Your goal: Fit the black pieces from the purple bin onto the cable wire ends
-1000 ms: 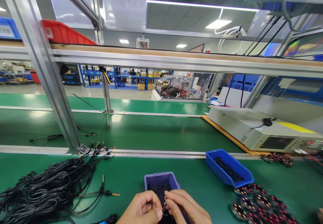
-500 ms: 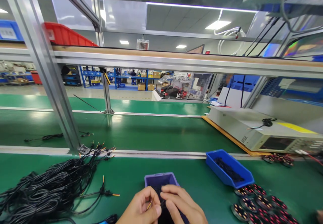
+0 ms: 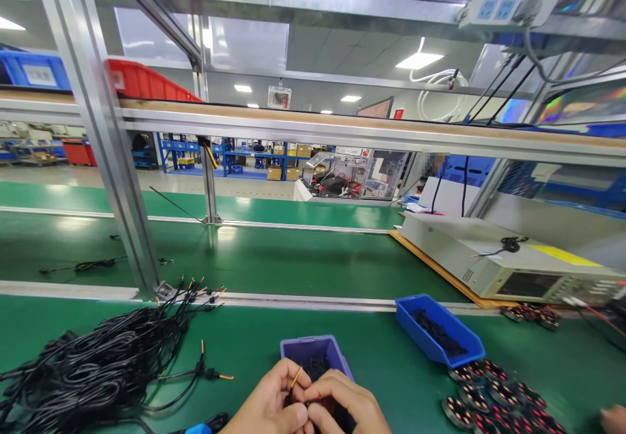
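My left hand [image 3: 274, 398] pinches a black cable whose thin orange-yellow wire end [image 3: 296, 376] sticks up between thumb and forefinger. Against it, my right hand [image 3: 345, 401] has its fingertips closed; a speck of red shows there, but what they grip is mostly hidden. Both hands are over the near side of a purple bin [image 3: 313, 341], which holds small black pieces [image 3: 315, 365]. To the left lies a big heap of black cables [image 3: 98, 362] with bare coloured wire ends. One cable end [image 3: 210, 374] reaches out from the heap toward my left hand.
A blue bin [image 3: 437, 330] of black parts stands to the right, beside several round metal parts with copper and red [image 3: 499, 395]. Behind is a grey bench instrument [image 3: 508, 258]. A metal post [image 3: 115, 160] rises at left. Part of another hand [image 3: 613, 418] shows at the right edge.
The orange-yellow wire end now stands up more visibly from my left fingers. My right hand has moved slightly left and down, its fingertips closing in, uncovering more of the bin's contents.
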Available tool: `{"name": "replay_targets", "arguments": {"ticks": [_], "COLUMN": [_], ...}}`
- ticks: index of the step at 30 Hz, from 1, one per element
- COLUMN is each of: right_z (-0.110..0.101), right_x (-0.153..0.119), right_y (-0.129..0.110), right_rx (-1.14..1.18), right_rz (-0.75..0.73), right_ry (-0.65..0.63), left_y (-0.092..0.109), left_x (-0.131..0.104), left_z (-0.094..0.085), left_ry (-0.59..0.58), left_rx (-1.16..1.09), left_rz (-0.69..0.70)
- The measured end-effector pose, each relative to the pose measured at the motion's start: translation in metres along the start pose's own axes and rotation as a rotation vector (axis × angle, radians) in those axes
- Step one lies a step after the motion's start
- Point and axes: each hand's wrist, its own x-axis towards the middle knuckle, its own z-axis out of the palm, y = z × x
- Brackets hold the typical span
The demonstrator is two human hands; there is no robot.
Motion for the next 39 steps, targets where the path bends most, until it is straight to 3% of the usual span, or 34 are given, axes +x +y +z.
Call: {"name": "replay_targets", "arguments": {"ticks": [2,5,7,10,15,23,29,35,39], "right_z": [-0.008,-0.008,0.004,0.026,0.038,0.045,0.030,0.016,0.011], "right_x": [0.002,0.005,0.006,0.006,0.002,-0.001,-0.002,-0.008,-0.006], "right_y": [0.002,0.010,0.018,0.031,0.044,0.045,0.035,0.019,0.004], "right_rx": [-0.091,-0.490,-0.732,-0.812,-0.809,-0.778,-0.721,-0.393,-0.182], "right_rz": [0.010,-0.026,-0.094,-0.127,-0.129,-0.144,-0.123,-0.150,-0.121], "right_ry": [0.039,0.016,-0.104,-0.148,-0.107,-0.103,-0.061,-0.079,0.009], "left_y": [0.001,0.004,0.005,0.004,0.004,0.009,0.015,0.019,0.021], "left_x": [0.002,0.006,0.007,0.006,0.003,0.003,0.001,0.001,-0.001], "left_z": [-0.002,-0.002,0.000,0.006,0.013,0.009,0.009,0.012,0.010], "left_ry": [0.048,0.127,0.119,0.108,0.145,0.083,0.108,0.071,0.069], "left_rx": [-0.003,-0.026,-0.049,-0.165,-0.347,-0.146,0.002,0.002,0.026], "left_rz": [-0.001,-0.023,-0.052,-0.093,-0.109,-0.150,-0.064,-0.066,-0.104]}}
